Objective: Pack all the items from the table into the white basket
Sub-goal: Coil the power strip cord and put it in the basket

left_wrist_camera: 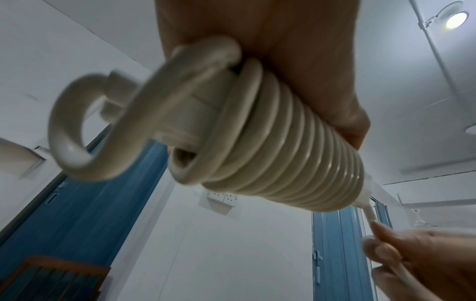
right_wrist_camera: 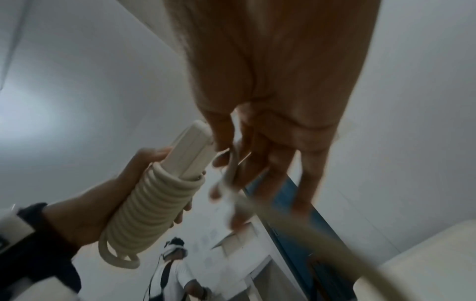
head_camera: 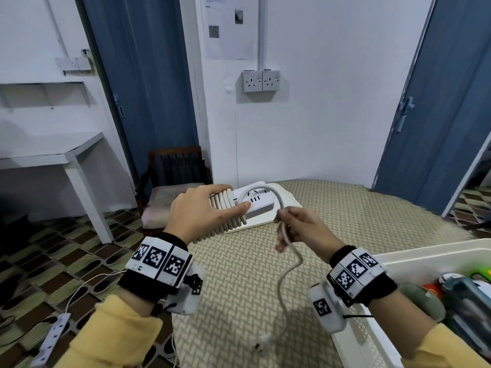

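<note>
Right wrist view is smeared where the cord [head_camera: 288,264] crosses the fingers [right_wrist_camera: 260,163], and the white basket [head_camera: 414,254] is cut off at the frame edge. Left hand [head_camera: 202,211] wraps the power strip [head_camera: 256,201], held up beyond the basket, over its coiled turns. Right hand [head_camera: 300,225] pinches the loose cord just beside the strip; the plug [head_camera: 263,341] dangles below.

You face a white wall [head_camera: 332,102] with a double socket [head_camera: 261,81] and a paper notice [head_camera: 228,27] above it. Blue doors stand far left [head_camera: 148,83] and right [head_camera: 438,102]. A wooden chair [head_camera: 178,168] with a cushion sits by the left door, a white table [head_camera: 53,152] further left. The floor [head_camera: 53,261] is patterned tile; a power strip [head_camera: 50,338] lies on it, near left. A ceiling lamp [left_wrist_camera: 455,19] glows.
</note>
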`<state>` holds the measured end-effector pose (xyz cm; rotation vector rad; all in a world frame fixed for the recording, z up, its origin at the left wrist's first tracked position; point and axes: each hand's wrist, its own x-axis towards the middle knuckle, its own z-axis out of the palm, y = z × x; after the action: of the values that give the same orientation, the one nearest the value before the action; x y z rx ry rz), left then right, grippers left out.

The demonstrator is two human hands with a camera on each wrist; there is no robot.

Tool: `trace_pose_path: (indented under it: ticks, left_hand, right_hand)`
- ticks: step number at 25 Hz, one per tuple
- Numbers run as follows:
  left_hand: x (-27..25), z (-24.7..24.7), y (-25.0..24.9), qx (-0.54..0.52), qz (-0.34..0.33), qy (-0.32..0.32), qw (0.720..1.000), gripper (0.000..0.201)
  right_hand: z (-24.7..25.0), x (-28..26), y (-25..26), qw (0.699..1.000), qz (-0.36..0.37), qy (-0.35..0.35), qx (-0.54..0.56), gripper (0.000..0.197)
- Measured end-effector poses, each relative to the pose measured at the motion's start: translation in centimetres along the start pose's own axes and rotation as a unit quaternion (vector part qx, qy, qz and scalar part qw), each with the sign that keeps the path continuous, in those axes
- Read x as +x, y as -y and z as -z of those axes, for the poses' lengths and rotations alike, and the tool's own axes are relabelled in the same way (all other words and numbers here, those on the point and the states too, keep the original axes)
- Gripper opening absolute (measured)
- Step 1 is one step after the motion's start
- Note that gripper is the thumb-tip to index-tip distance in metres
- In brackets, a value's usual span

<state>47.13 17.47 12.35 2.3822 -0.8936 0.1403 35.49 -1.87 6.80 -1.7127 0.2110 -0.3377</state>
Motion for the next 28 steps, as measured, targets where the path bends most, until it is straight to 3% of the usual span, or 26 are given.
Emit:
trace_pose_path:
  ticks: [2, 4, 7, 10, 13, 15, 16, 18, 21, 23, 26, 27, 28]
  left_hand:
    - [-0.2, 0.5, 0.1, -0.017, -0.013, 0.027, 0.999, 0.082]
    - [-0.6, 0.8, -0.3, -0.065, -0.036, 0.057, 0.996, 0.078]
    - [-0.8, 0.6, -1.7, -0.143, -0.072, 0.072, 0.985, 0.067]
    - [-0.5, -0.2, -1.9, -0.244, -0.092, 0.071, 0.963, 0.058]
    - [-0.9, -0.2, -1.7, -0.39, -0.064, 0.029, 0.918, 0.042]
    - [-1.1, -0.2, -1.5, -0.432, -0.026, -0.015, 0.902, 0.025]
    - [-1.0, -0.5, -1.3, -0.418, -0.014, -0.038, 0.908, 0.019]
    - [-0.6, -1.1, -0.8, -0.339, 0.0, -0.075, 0.938, 0.03]
    - [-0.3, -1.6, -0.4, -0.197, 0.002, -0.102, 0.975, 0.058]
    - [-0.5, -1.5, -0.5, -0.095, -0.034, -0.075, 0.992, 0.072]
    - [-1.1, -1.8, -0.5, -0.006, -0.107, -0.03, 0.994, 0.094]
    - [-1.4, -1.9, -0.7, 0.016, -0.125, -0.032, 0.991, 0.096]
    - [-1.6, -2.1, -1.0, 0.026, -0.135, -0.041, 0.99, 0.095]
  right_hand:
    - [0.7, 0.8, 0.4, 0.989, 0.043, -0.142, 0.022, 0.016]
    - [1.3, 1.7, 0.6, 0.978, 0.083, -0.192, -0.009, 0.01]
    - [-0.6, 1.7, -0.1, 0.985, 0.106, -0.118, -0.061, 0.014]
    - [-2.2, 0.0, -0.6, 0.993, 0.091, -0.067, -0.024, 0.005]
    - [-1.4, -2.0, -1.4, 0.991, 0.11, -0.061, 0.045, 0.016]
    - [-0.7, -3.1, -1.9, 0.986, 0.126, -0.072, 0.087, 0.02]
    - [-0.7, -3.5, -1.9, 0.984, 0.127, -0.077, 0.1, 0.019]
    - [-1.2, -3.7, -1.4, 0.98, 0.132, -0.09, 0.115, 0.011]
    - [-2.0, -3.3, 0.5, 0.966, 0.231, -0.105, -0.046, 0.002]
    - [-2.0, -2.9, 1.7, 0.912, 0.329, -0.135, -0.204, 0.003]
    - [-1.9, -2.0, 3.1, 0.838, 0.38, -0.205, -0.334, 0.013]
    - [-1.9, -1.6, 3.0, 0.823, 0.371, -0.226, -0.365, 0.018]
    - [-1.9, -1.6, 3.0, 0.833, 0.345, -0.229, -0.368, 0.024]
